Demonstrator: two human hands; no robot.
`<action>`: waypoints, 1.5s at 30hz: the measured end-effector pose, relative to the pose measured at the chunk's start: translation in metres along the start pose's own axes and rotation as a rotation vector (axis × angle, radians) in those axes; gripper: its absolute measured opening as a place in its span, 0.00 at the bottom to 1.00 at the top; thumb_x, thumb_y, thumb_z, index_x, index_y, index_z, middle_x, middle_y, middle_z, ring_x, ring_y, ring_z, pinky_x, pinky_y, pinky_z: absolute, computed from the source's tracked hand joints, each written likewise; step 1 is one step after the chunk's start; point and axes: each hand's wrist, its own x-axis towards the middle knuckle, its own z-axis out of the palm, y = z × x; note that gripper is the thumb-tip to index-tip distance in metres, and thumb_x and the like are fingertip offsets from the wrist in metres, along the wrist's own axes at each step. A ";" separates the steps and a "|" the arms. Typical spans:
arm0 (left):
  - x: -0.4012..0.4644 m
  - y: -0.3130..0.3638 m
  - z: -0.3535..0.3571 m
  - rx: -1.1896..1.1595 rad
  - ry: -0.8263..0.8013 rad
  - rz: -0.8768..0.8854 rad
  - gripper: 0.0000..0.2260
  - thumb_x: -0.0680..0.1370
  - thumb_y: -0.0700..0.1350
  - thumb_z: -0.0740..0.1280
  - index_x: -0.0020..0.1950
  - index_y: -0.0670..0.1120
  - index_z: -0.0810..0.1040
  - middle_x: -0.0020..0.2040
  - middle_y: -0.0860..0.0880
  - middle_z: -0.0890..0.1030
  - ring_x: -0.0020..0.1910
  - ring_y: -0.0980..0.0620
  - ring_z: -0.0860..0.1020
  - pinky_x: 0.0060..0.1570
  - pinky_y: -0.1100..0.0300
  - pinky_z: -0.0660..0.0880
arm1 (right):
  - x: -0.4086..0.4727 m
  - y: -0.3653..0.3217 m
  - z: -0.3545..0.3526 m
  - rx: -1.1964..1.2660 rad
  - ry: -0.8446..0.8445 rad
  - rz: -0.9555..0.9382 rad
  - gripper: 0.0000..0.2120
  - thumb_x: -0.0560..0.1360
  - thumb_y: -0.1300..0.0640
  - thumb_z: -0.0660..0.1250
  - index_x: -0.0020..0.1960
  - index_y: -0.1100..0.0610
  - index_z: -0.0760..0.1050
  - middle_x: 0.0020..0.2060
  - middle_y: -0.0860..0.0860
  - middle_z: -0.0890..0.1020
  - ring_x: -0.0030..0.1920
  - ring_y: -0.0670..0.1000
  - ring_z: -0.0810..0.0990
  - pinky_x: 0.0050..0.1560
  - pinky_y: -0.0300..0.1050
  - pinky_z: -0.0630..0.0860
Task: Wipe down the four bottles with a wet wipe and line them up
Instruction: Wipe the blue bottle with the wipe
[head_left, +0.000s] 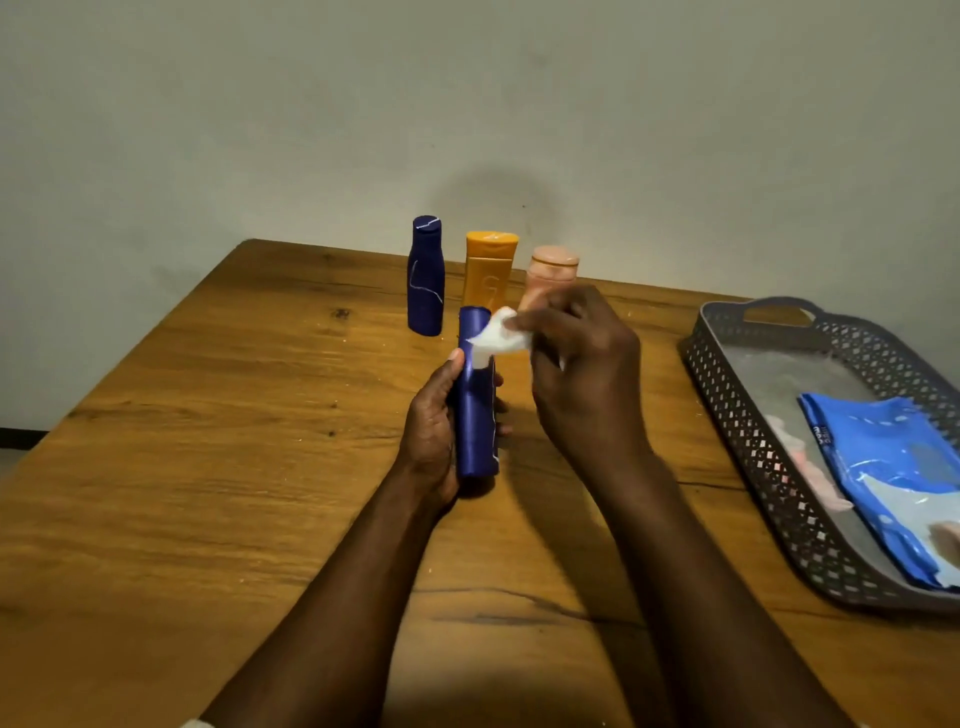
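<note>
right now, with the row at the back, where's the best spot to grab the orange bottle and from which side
Probably around its upper body, just below the cap, coming from the front and above. The orange bottle stands upright, with the dark blue bottle close on one side and the peach bottle close on the other, so the side gaps look tight. The left hand and right hand are both busy with the held blue bottle and wet wipe.

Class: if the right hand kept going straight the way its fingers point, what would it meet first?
Probably the top of the blue bottle in the left hand; the right hand already presses the wet wipe there.
</note>
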 end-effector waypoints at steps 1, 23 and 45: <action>-0.001 0.000 0.002 0.006 0.003 -0.008 0.19 0.77 0.54 0.62 0.62 0.44 0.75 0.41 0.46 0.81 0.36 0.51 0.78 0.38 0.55 0.73 | 0.009 -0.003 0.004 -0.024 -0.051 -0.023 0.10 0.71 0.69 0.71 0.51 0.61 0.82 0.51 0.57 0.79 0.52 0.49 0.76 0.47 0.29 0.70; -0.001 0.006 0.004 -0.120 -0.093 -0.207 0.27 0.76 0.59 0.62 0.69 0.43 0.72 0.48 0.42 0.81 0.43 0.46 0.80 0.45 0.52 0.77 | -0.062 -0.013 -0.005 0.135 -0.087 -0.005 0.16 0.68 0.74 0.71 0.51 0.59 0.82 0.51 0.53 0.78 0.52 0.42 0.76 0.52 0.33 0.76; 0.004 0.002 -0.001 0.063 0.015 -0.055 0.31 0.76 0.61 0.60 0.68 0.38 0.72 0.53 0.40 0.80 0.43 0.45 0.82 0.41 0.54 0.77 | -0.109 -0.010 0.006 -0.261 -0.367 -0.177 0.15 0.65 0.65 0.77 0.50 0.61 0.80 0.50 0.54 0.79 0.50 0.53 0.77 0.40 0.45 0.78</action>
